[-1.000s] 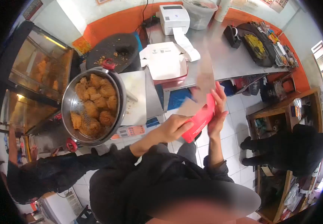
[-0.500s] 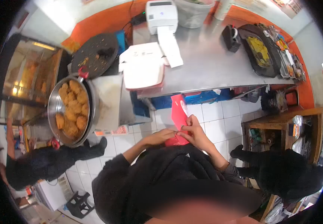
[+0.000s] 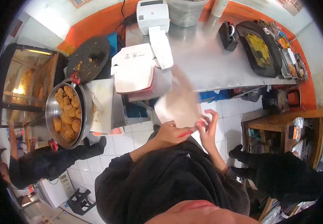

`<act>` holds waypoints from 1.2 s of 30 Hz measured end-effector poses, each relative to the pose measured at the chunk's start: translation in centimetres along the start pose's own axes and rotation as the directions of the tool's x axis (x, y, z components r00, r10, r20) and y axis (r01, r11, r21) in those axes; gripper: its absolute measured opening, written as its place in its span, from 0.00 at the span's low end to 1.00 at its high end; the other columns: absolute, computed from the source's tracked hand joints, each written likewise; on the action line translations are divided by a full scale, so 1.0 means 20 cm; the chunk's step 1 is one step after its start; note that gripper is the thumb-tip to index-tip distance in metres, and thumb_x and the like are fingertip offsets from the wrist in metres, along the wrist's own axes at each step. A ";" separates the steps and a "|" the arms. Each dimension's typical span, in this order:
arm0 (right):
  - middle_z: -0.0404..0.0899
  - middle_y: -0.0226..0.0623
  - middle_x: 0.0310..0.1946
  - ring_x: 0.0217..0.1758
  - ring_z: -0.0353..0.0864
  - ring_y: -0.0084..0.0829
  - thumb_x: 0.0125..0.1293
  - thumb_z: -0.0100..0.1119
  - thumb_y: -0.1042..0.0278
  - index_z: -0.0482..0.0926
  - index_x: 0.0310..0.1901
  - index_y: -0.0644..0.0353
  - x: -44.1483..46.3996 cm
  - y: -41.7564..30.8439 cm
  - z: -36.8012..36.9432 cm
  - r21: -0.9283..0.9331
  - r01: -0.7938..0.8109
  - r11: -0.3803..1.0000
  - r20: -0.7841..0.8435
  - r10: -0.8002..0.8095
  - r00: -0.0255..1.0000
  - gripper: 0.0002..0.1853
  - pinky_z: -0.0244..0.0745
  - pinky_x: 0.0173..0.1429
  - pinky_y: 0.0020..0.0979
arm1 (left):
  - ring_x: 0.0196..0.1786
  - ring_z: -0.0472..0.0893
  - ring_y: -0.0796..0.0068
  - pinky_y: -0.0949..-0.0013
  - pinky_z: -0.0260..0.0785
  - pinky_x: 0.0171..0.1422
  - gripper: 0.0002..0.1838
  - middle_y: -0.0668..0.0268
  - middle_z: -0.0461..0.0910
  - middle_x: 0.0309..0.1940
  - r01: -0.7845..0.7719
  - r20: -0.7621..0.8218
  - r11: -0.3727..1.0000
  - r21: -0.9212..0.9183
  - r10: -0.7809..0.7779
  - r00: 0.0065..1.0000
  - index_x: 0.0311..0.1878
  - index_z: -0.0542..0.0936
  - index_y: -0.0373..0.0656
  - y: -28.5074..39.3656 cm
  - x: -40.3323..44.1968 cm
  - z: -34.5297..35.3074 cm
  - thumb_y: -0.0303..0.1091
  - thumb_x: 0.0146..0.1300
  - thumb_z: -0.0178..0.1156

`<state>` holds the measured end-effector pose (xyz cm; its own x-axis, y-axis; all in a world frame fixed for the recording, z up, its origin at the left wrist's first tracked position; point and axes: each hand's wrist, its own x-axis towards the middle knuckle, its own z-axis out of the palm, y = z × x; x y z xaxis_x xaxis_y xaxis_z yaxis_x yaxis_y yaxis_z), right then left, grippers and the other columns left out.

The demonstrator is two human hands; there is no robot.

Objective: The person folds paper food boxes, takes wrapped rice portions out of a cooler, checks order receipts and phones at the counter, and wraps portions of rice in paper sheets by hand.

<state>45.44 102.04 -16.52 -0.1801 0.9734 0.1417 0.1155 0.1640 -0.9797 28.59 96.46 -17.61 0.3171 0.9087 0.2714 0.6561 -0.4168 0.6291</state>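
Observation:
In front of my torso is a folding cardboard box [image 3: 180,106], partly opened out, its pale inside facing me and red showing at the lower edge. Motion blurs its far end near the counter edge. My left hand [image 3: 170,134] is closed on the near left edge, with its thumb side over the card. At the near right corner, my right hand [image 3: 208,128] pinches the card while one finger sticks up. Beyond the hands, a pale carton [image 3: 135,69] rests on the steel counter [image 3: 202,71], partly under a paper strip [image 3: 160,48].
A label printer [image 3: 153,16] and a tape dispenser [image 3: 229,36] stand on the counter. To the left is a metal pan [image 3: 51,128] of fried chicken pieces [image 3: 68,112]. People in dark clothes are at left [image 3: 49,160] and right [image 3: 281,173]. Wooden shelves [image 3: 284,121] stand right.
The cardboard box has turned and opened out, from a narrow red folded shape to a broad pale face. Both hands shifted their hold, the right one moving a little right.

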 end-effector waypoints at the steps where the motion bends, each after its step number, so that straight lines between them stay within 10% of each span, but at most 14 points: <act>1: 0.71 0.37 0.44 0.51 0.71 0.30 0.62 0.58 0.71 0.67 0.51 0.62 0.00 -0.01 0.02 0.145 -0.147 0.978 -0.021 0.151 0.988 0.17 0.72 0.47 0.27 | 0.21 0.77 0.61 0.67 0.68 0.36 0.17 0.60 0.80 0.22 -0.109 -0.097 0.986 0.127 0.122 0.988 0.45 0.81 0.45 0.04 0.03 0.02 0.42 0.55 0.65; 2: 0.73 0.38 0.45 0.48 0.75 0.31 0.65 0.52 0.67 0.64 0.56 0.63 0.00 -0.02 0.02 0.503 -0.426 0.752 0.125 0.424 0.897 0.19 0.74 0.49 0.27 | 0.32 0.80 0.59 0.65 0.68 0.44 0.18 0.60 0.81 0.29 -0.036 0.094 0.980 0.193 0.018 0.995 0.45 0.81 0.46 0.08 0.04 0.01 0.43 0.53 0.66; 6: 0.74 0.46 0.52 0.49 0.79 0.41 0.65 0.51 0.66 0.60 0.62 0.70 0.01 0.20 -0.08 0.531 -0.541 0.652 0.228 0.505 0.832 0.27 0.76 0.54 0.37 | 0.57 0.70 0.53 0.57 0.58 0.63 0.27 0.52 0.72 0.53 0.009 -0.191 0.991 0.135 0.017 0.981 0.56 0.74 0.46 -0.03 0.16 -0.30 0.41 0.52 0.65; 8: 0.72 0.51 0.55 0.56 0.75 0.44 0.63 0.53 0.67 0.60 0.62 0.74 0.07 0.10 -0.21 0.373 -0.666 0.646 0.404 0.533 0.743 0.28 0.75 0.57 0.39 | 0.66 0.62 0.53 0.56 0.51 0.70 0.37 0.50 0.63 0.62 0.317 -0.389 0.936 0.155 -0.237 0.890 0.65 0.63 0.42 -0.11 0.14 -0.46 0.39 0.52 0.65; 10: 0.73 0.53 0.53 0.53 0.77 0.42 0.62 0.55 0.66 0.62 0.60 0.75 0.12 0.05 -0.18 0.364 -0.623 0.693 0.427 0.470 0.772 0.28 0.77 0.54 0.38 | 0.68 0.61 0.57 0.58 0.50 0.72 0.44 0.52 0.61 0.65 0.508 -0.102 0.790 -0.343 -0.569 0.816 0.69 0.56 0.38 -0.27 0.01 -0.54 0.38 0.51 0.66; 12: 0.75 0.55 0.50 0.46 0.80 0.36 0.61 0.57 0.63 0.65 0.57 0.77 0.16 0.09 -0.16 0.387 -0.567 0.727 0.440 0.395 0.806 0.29 0.79 0.47 0.36 | 0.68 0.61 0.61 0.59 0.51 0.72 0.47 0.54 0.62 0.65 0.590 0.464 0.165 -0.791 -0.468 0.752 0.70 0.53 0.35 -0.64 -0.24 -0.35 0.38 0.50 0.68; 17: 0.76 0.34 0.44 0.44 0.77 0.24 0.60 0.63 0.69 0.72 0.51 0.63 0.24 0.12 -0.06 0.324 -0.338 0.884 0.125 0.314 0.941 0.19 0.74 0.49 0.26 | 0.61 0.70 0.60 0.60 0.65 0.64 0.37 0.54 0.68 0.60 0.565 0.563 -0.142 -0.813 -0.438 0.701 0.66 0.58 0.33 -0.59 -0.18 -0.26 0.45 0.60 0.57; 18: 0.72 0.33 0.45 0.46 0.73 0.24 0.55 0.68 0.68 0.72 0.47 0.64 0.27 0.13 0.01 0.368 -0.034 0.929 -0.187 0.110 0.976 0.20 0.71 0.50 0.27 | 0.61 0.71 0.58 0.58 0.65 0.64 0.34 0.53 0.68 0.60 0.579 0.562 -0.144 -0.802 -0.509 0.652 0.66 0.58 0.33 -0.58 -0.11 -0.24 0.44 0.62 0.55; 19: 0.70 0.33 0.42 0.46 0.70 0.27 0.50 0.72 0.66 0.71 0.44 0.63 0.26 0.11 0.00 -0.078 0.011 0.997 -0.474 -0.047 0.879 0.22 0.67 0.50 0.30 | 0.61 0.71 0.58 0.55 0.65 0.64 0.32 0.52 0.68 0.60 0.504 0.473 -0.116 -0.856 -0.570 0.672 0.66 0.57 0.34 -0.55 -0.06 -0.21 0.40 0.63 0.54; 21: 0.70 0.37 0.37 0.40 0.69 0.36 0.47 0.73 0.66 0.73 0.36 0.60 0.27 0.06 -0.04 -0.370 0.131 0.920 -0.593 -0.342 0.729 0.18 0.64 0.50 0.34 | 0.60 0.71 0.60 0.57 0.69 0.61 0.30 0.54 0.70 0.56 0.575 0.470 0.012 -0.818 -0.562 0.680 0.66 0.58 0.36 -0.53 0.05 -0.16 0.32 0.62 0.54; 23: 0.75 0.36 0.38 0.45 0.73 0.37 0.51 0.69 0.64 0.77 0.32 0.57 0.30 0.03 -0.10 -0.550 0.296 0.780 -0.212 -0.474 0.855 0.11 0.66 0.50 0.36 | 0.57 0.73 0.64 0.62 0.70 0.59 0.31 0.55 0.70 0.54 0.567 0.395 0.228 -0.791 -0.517 0.759 0.65 0.58 0.36 -0.52 0.13 -0.04 0.30 0.61 0.56; 25: 0.74 0.41 0.45 0.48 0.74 0.39 0.61 0.54 0.65 0.76 0.50 0.60 0.40 0.07 -0.04 -0.570 0.412 0.711 0.145 -0.407 0.902 0.16 0.71 0.52 0.36 | 0.56 0.73 0.66 0.64 0.69 0.58 0.34 0.55 0.70 0.54 0.695 0.523 0.308 -0.650 -0.482 0.703 0.66 0.57 0.37 -0.64 0.11 0.11 0.30 0.59 0.58; 29: 0.73 0.43 0.47 0.49 0.73 0.40 0.57 0.50 0.72 0.64 0.63 0.62 0.62 0.20 -0.13 -0.514 0.465 0.721 0.142 -0.463 0.875 0.29 0.73 0.51 0.33 | 0.57 0.72 0.68 0.66 0.65 0.61 0.46 0.58 0.70 0.56 0.685 0.628 0.386 -0.617 -0.283 0.725 0.69 0.52 0.37 -0.51 0.42 0.19 0.29 0.50 0.68; 36: 0.71 0.38 0.34 0.45 0.73 0.37 0.53 0.54 0.71 0.74 0.32 0.63 1.03 0.18 -0.70 -0.194 0.725 0.661 0.715 -0.411 0.566 0.06 0.72 0.47 0.34 | 0.57 0.71 0.69 0.65 0.61 0.63 0.44 0.61 0.69 0.56 0.659 0.643 0.475 -0.583 -0.225 0.732 0.67 0.57 0.37 -0.39 0.95 0.29 0.28 0.47 0.70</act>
<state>55.86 124.85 -15.13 -0.8478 0.3691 0.3808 0.1354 0.8450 -0.5174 33.46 116.76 -21.48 0.5248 0.7450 -0.4117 0.1212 0.4134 0.9025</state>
